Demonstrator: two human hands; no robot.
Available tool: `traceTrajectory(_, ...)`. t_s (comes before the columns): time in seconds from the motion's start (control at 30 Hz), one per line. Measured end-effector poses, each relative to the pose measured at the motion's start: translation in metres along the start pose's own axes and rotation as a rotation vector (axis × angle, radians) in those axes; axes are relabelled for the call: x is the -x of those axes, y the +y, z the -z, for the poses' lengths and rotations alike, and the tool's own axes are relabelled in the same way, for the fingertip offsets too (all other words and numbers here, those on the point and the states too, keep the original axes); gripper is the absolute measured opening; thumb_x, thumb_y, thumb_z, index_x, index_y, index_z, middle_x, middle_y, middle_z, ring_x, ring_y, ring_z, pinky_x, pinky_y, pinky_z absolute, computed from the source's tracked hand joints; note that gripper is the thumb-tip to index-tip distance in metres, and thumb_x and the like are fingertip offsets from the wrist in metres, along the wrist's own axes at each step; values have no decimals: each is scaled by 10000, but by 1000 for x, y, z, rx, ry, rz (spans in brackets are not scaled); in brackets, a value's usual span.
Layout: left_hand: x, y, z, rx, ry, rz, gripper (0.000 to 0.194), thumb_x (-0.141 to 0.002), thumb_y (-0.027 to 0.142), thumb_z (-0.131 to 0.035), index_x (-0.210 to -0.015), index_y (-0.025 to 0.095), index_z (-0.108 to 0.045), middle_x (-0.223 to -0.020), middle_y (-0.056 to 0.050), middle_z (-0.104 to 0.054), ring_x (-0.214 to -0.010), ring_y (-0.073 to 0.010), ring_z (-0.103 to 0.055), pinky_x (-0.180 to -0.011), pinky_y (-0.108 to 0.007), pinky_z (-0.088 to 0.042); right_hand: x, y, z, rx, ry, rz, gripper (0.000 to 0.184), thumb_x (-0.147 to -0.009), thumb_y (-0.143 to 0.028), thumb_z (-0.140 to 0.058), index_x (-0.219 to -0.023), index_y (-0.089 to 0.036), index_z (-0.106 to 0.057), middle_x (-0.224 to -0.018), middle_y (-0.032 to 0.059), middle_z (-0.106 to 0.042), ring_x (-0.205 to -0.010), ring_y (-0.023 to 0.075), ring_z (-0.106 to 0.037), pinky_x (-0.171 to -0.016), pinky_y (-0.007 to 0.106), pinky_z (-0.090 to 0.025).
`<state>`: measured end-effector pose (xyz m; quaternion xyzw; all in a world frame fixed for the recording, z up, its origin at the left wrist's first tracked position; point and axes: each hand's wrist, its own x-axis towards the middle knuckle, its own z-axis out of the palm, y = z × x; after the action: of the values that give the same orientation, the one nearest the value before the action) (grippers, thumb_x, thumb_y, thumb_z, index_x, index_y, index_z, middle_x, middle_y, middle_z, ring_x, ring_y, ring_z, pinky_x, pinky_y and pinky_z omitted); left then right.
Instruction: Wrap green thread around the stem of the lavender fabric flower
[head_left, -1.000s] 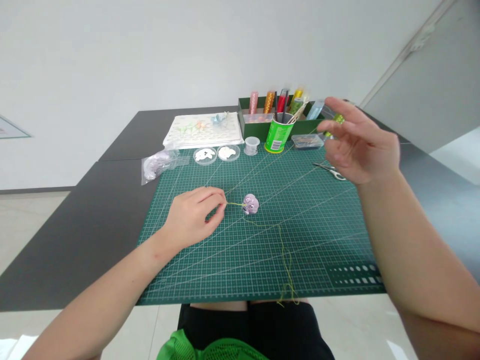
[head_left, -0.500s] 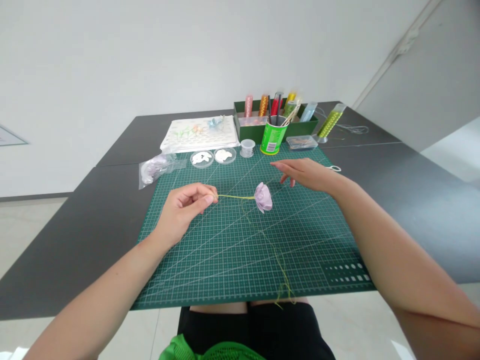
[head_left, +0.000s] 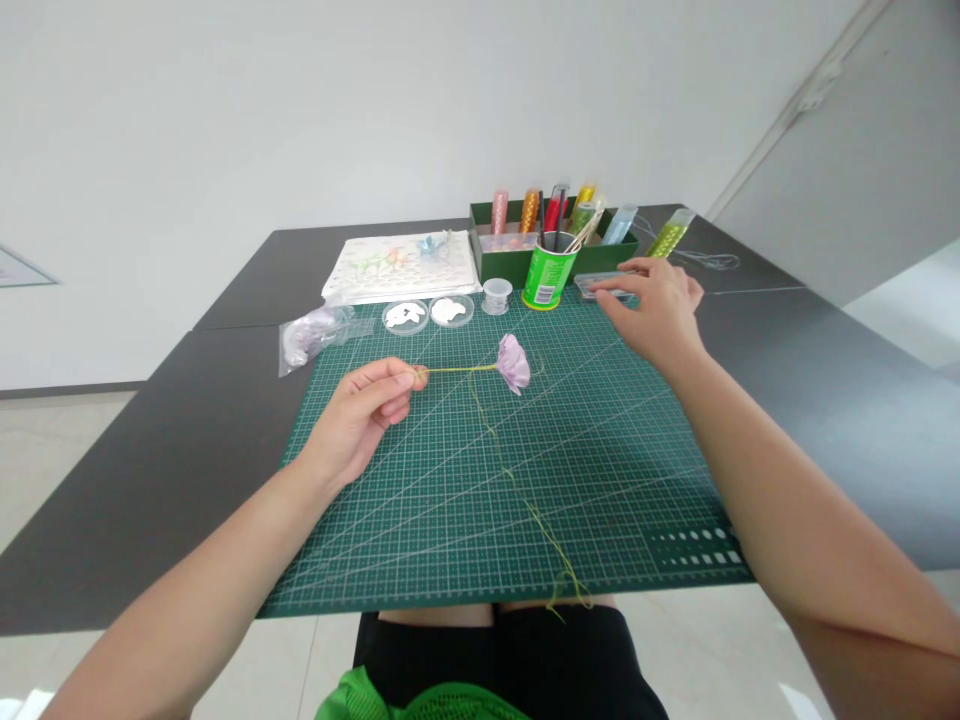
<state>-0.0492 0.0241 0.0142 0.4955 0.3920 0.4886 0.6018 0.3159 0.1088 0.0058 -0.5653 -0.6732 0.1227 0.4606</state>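
Note:
Between the thumb and fingers of my left hand (head_left: 369, 415) is the thin green stem of a lilac artificial flower (head_left: 514, 364), held sideways with its bloom to the right. Loose green thread (head_left: 517, 485) trails from near the stem across the mat to its front edge. My right hand (head_left: 655, 305) is raised over the mat's far right corner, thumb and fingers apart, with nothing visible in it. It is nearest to a flat clear plastic case (head_left: 596, 285) and a spool of yellow-green thread (head_left: 669, 235), both partly hidden behind it.
A green cutting mat (head_left: 450, 540) covers the table's middle. Along the back stand a green can of tools (head_left: 545, 280), a dark green box (head_left: 504, 264) of thread spools, two dishes of white pieces (head_left: 406, 316), a small lidded tub (head_left: 496, 296), white sheets (head_left: 352, 265) and a plastic bag (head_left: 311, 335).
My right hand has moved away from the flower, farther back and to the right. My left hand has turned slightly, bringing the flower a little up and left.

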Motion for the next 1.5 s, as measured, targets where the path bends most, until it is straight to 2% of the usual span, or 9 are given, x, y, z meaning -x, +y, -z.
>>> traceTrajectory(0.27,-1,-2,0,70,-4,61,190,-736,312,-826,-721,157,-718,-795,-21,-667,-499,-30,-281,-463,-190,-298,42,-76,-35,-930,-775,-138,448,-956,-483,-637,-1344,-262,-673,-1437,67,-658,-1366,244,-566,-1179,425,-398)
traceTrajectory(0.37,-1,-3,0,81,-32,66,189,-757,313,-815,-723,158,-713,-755,-9,-638,-499,-32,-280,-469,-186,-304,52,-80,-48,-1030,-1058,-143,481,-997,-542,-593,-1270,-164,-710,-974,80,-778,-924,194,-718,-985,387,-523)
traceTrajectory(0.43,-1,-3,0,100,-68,82,207,-757,311,-826,-699,154,-705,-723,-3,-609,-508,-36,-271,-476,-182,-300,55,-76,-52,-1107,-1166,-148,489,-1031,-559,-533,-1045,-131,-769,-561,-34,-566,-506,106,-532,-689,292,-526)
traceTrajectory(0.53,1,-3,0,119,-169,114,249,-750,315,-847,-652,146,-694,-658,5,-556,-532,-49,-281,-485,-179,-276,55,-67,-54,-1253,-1139,-212,486,-990,-525,-626,-686,-149,-670,-477,-115,-195,-404,52,-159,-434,203,-252)
traceTrajectory(0.8,9,-1,-3,-8,-413,132,251,-803,355,-828,-668,162,-738,-537,17,-466,-628,-119,-452,-570,-222,-341,56,-71,-56,-1097,-1086,-288,480,-966,-462,-694,-630,-167,-518,-516,-105,-232,-450,49,-155,-415,201,-140)
traceTrajectory(0.9,10,1,-5,-107,-452,150,217,-803,338,-823,-687,168,-754,-639,-29,-610,-720,-151,-550,-623,-245,-395,55,-80,-50,-1078,-945,-240,490,-977,-472,-682,-626,-166,-530,-504,-110,-197,-446,44,-141,-426,207,-136)
traceTrajectory(1.2,0,-2,5,-320,-94,24,170,-816,357,-767,-745,204,-781,-597,1,-599,-692,-163,-572,-712,-298,-461,49,-85,-28,-1104,-805,-155,497,-922,-478,-746,-581,-168,-559,-477,-110,-173,-424,36,-117,-424,225,-131)
traceTrajectory(1.33,-2,1,9,-349,-142,-1,178,-811,362,-774,-722,208,-777,-485,30,-491,-732,-187,-613,-854,-352,-492,46,-86,-30,-1108,-650,-182,453,-903,-475,-758,-612,-181,-574,-487,-117,-142,-419,40,-93,-419,230,-123)
traceTrajectory(1.5,0,2,7,-382,-156,28,171,-790,358,-780,-710,207,-773,-587,-7,-598,-773,-197,-633,-729,-309,-475,40,-81,-32,-1073,-447,-237,417,-903,-460,-741,-647,-201,-538,-505,-118,-128,-410,51,-95,-399,233,-143)
